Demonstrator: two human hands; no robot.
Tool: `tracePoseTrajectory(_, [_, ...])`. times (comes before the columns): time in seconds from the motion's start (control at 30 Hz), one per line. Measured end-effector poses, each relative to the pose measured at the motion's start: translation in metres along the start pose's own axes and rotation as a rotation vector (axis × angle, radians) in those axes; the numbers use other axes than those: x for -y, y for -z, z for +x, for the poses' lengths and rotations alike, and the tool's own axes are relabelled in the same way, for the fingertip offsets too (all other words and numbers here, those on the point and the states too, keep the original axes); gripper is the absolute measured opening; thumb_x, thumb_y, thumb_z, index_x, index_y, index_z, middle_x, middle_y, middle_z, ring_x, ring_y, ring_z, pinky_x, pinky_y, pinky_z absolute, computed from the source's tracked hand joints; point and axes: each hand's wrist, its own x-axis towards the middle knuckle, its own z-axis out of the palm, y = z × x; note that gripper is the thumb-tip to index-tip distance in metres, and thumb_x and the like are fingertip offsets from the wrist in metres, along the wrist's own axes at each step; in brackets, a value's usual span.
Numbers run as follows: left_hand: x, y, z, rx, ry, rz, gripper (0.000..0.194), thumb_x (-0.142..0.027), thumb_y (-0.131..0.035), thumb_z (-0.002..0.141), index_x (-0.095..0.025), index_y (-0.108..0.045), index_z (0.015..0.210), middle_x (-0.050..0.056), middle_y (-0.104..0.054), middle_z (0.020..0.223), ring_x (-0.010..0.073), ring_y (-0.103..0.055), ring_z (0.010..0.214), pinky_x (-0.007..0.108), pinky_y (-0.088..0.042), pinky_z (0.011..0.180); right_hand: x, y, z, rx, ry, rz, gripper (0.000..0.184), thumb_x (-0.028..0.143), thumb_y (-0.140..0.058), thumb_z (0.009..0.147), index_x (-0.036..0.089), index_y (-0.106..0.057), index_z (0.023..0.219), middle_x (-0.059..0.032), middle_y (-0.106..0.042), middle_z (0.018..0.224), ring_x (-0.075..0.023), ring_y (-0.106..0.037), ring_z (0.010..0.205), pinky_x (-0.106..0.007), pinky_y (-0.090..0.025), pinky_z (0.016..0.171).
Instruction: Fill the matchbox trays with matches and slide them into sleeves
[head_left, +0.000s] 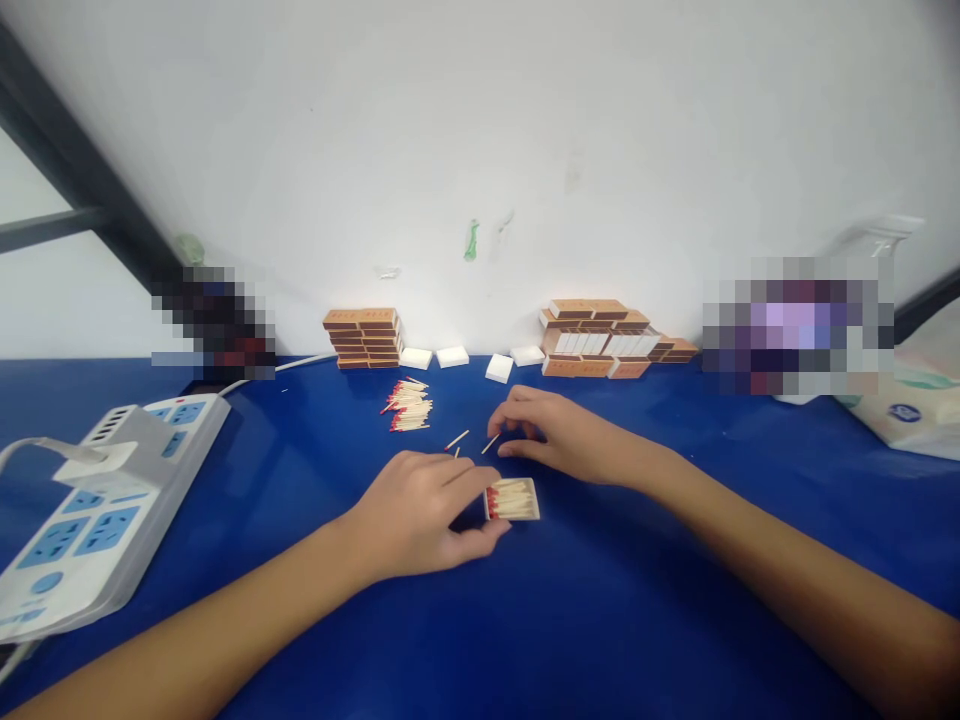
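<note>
My left hand [427,508] grips the left end of a white matchbox tray [537,500], with the index finger at its far side and the thumb at its near side. Red-tipped matches [513,497] lie in the tray, their heads toward my left hand. Beyond the tray, my right hand [544,432] is low over the table, its thumb and index finger curved and apart. A single match [490,444] lies at those fingertips. Another loose match [457,439] rests to the left, near a partly hidden one. Farther back is a pile of matches [410,405].
Stacked brown matchboxes [365,338] stand against the wall at left, and a larger stack [596,340] at right. Several white trays [453,356] sit between them. A power strip [112,520] with a plug occupies the left side; a tissue pack [907,400] is at far right.
</note>
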Motion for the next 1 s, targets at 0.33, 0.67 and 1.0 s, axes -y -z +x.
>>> tracePoseTrajectory(0.33, [0.003, -0.003, 0.004, 0.081, 0.317, -0.107, 0.022, -0.038, -0.071, 0.089, -0.023, -0.075, 0.104, -0.006, -0.061, 0.062, 0.0113, -0.056, 0.053, 0.027, -0.04, 0.054, 0.007, -0.001, 0.002, -0.141, -0.007, -0.02, 0.014, 0.03, -0.06, 0.1, 0.02, -0.065, 0.091, -0.006, -0.064, 0.097, -0.0199, -0.058, 0.091, -0.034, -0.047, 0.082])
tracePoseTrajectory(0.67, [0.004, -0.003, 0.004, 0.005, 0.421, -0.081, 0.023, -0.036, -0.072, 0.087, -0.023, -0.075, 0.106, -0.004, -0.066, 0.069, 0.0111, -0.056, 0.056, 0.026, -0.043, 0.058, 0.026, -0.012, -0.008, -0.383, -0.145, 0.352, 0.026, 0.042, -0.062, 0.098, 0.023, -0.075, 0.11, -0.0061, -0.076, 0.1, -0.0198, -0.065, 0.082, -0.035, -0.051, 0.072])
tracePoseTrajectory(1.0, [0.009, 0.0, 0.008, -0.166, 0.451, 0.001, 0.021, -0.04, -0.072, 0.09, -0.023, -0.076, 0.102, -0.003, -0.075, 0.081, 0.0111, -0.061, 0.06, 0.026, -0.046, 0.061, 0.02, -0.031, -0.005, -0.442, -0.175, 0.325, 0.016, 0.042, -0.076, 0.088, 0.027, -0.079, 0.091, -0.005, -0.067, 0.102, -0.0175, -0.055, 0.08, -0.032, -0.049, 0.068])
